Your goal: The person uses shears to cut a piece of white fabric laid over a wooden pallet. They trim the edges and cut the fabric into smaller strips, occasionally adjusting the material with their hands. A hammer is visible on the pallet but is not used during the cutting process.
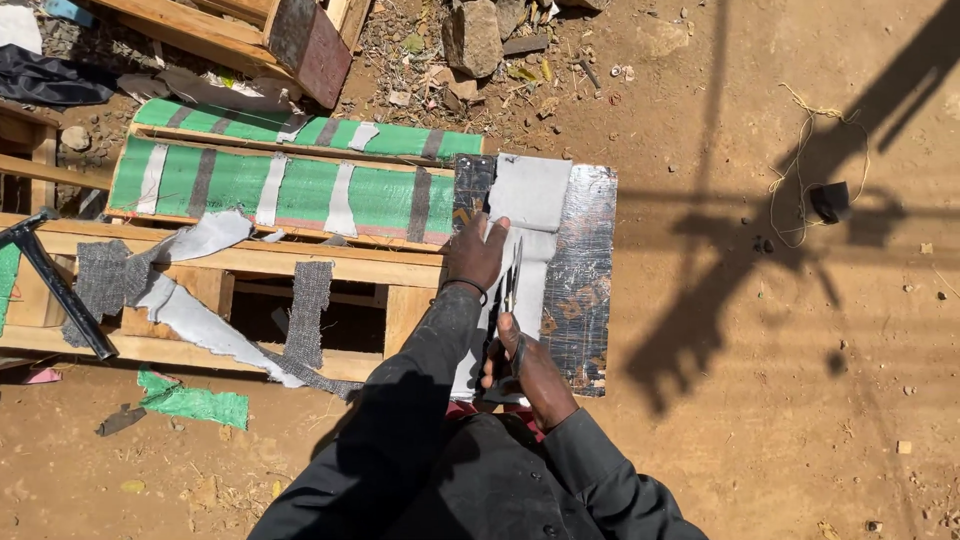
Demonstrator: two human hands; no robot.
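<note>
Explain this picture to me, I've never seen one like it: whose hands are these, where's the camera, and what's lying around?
The camera sits on a person's head and looks straight down, so the dark sleeves at the bottom are that person's own arms. The left hand presses flat on a grey sheet that lies over a shiny dark sheet. The right hand holds scissors, blades pointing away along the grey sheet. Beside them lie a wooden frame, a green striped panel and grey cloth scraps. A green scrap lies on the dirt ground, with stones and string farther off.
</note>
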